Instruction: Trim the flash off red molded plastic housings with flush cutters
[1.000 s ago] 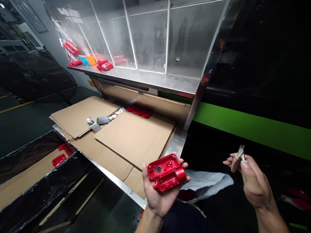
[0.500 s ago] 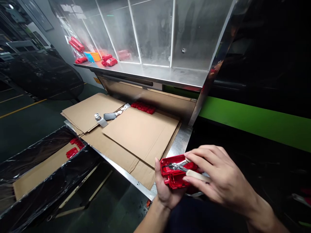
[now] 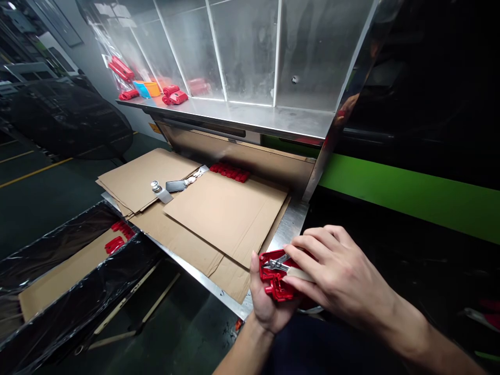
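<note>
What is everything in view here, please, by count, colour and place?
Red case: one, red, lower centre
Cutters: one, silver, pale-handled, over red case
Table: one, silver, centre
Cardboard: several sheets, brown, on table
Row of pieces: several, red, table's back
Flat object: one, grey, between cardboard stacks
Knob-shaped object: one, silver, left of flat object
Shelf: one, silver, above table's back
Containers: two, blue and orange, on shelf
Shelf pieces: several, red, beside containers
Lined box: one, black, lower left
Box pieces: several, red, inside lined box
Green band: one, green, right
Left grip: one, bare, holding red case
Right grip: one, bare, holding cutters
</note>
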The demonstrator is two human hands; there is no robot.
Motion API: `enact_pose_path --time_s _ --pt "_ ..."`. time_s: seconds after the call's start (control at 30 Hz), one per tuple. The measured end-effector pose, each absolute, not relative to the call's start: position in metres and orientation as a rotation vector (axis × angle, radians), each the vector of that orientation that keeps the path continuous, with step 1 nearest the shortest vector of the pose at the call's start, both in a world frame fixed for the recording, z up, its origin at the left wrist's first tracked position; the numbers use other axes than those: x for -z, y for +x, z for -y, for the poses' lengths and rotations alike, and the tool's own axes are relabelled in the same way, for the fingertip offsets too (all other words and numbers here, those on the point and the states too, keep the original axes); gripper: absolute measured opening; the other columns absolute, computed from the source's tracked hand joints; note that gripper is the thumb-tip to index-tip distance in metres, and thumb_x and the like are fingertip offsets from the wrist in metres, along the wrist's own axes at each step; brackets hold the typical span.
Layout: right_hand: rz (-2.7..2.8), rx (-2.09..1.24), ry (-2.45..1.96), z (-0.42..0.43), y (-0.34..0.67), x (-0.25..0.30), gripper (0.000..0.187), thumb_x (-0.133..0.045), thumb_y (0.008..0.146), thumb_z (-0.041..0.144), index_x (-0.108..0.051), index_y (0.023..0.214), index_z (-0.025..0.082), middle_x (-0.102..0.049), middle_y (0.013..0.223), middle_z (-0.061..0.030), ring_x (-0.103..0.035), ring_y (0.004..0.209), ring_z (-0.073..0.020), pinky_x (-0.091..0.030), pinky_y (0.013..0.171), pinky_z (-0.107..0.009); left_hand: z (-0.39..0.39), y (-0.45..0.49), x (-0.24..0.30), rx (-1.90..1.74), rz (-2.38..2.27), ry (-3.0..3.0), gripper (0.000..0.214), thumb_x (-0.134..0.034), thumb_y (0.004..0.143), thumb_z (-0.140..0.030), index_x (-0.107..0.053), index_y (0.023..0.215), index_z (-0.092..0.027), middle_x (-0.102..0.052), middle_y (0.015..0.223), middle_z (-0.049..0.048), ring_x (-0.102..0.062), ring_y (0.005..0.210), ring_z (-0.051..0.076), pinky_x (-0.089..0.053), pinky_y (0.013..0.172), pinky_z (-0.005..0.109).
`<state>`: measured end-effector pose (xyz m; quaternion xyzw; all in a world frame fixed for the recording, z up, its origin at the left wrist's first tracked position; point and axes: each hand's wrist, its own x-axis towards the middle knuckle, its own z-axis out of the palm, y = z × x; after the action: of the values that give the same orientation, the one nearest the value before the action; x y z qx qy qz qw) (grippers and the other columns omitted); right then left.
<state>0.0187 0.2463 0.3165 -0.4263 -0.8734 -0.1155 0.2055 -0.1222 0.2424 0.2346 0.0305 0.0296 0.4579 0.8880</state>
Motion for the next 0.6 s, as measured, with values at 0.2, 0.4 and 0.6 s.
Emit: enact_pose_path --time_s 0.2,0.4,0.6 --pt "2.436 0.312 -1.180 -0.2463 0.0204 -0.3169 0.030 -0.051 0.098 0.037 -0.065 0.108 0.013 -0.066 0.098 -0.0065 -0.056 0.095 -0.0234 -0.037 0.084 -0.043 -0.2418 -0.1207 -0.2363 -0.957 -0.053 0.066 0.071 -0.050 0.092 -0.065 -0.066 0.119 0.000 -0.073 0.110 0.0154 -0.068 0.106 0.024 -0.053 0.094 0.032" --pt "2.442 0.293 -1.177 -0.2468 0.0195 -0.3166 0.029 -0.051 0.098 0.037 -0.065 0.107 0.013 -0.066 0.098 -0.0062 -0.056 0.095 -0.0234 -0.037 0.085 -0.043 -0.2413 -0.1208 -0.2369 -0.964 -0.039 0.074 0.071 -0.044 0.095 -0.064 -0.066 0.118 -0.001 -0.073 0.110 0.0152 -0.068 0.106 0.023 -0.053 0.094 0.032" --pt "2.447 0.286 -1.185 -0.2454 0.0205 -0.3163 0.030 -0.051 0.098 0.037 -0.065 0.107 0.013 -0.066 0.099 -0.0058 -0.056 0.096 -0.0234 -0.037 0.086 -0.043 -0.2415 -0.1205 -0.2361 -0.946 -0.051 0.058 0.069 -0.049 0.093 -0.064 -0.067 0.117 -0.001 -0.073 0.110 0.0151 -0.068 0.104 0.023 -0.053 0.093 0.031"
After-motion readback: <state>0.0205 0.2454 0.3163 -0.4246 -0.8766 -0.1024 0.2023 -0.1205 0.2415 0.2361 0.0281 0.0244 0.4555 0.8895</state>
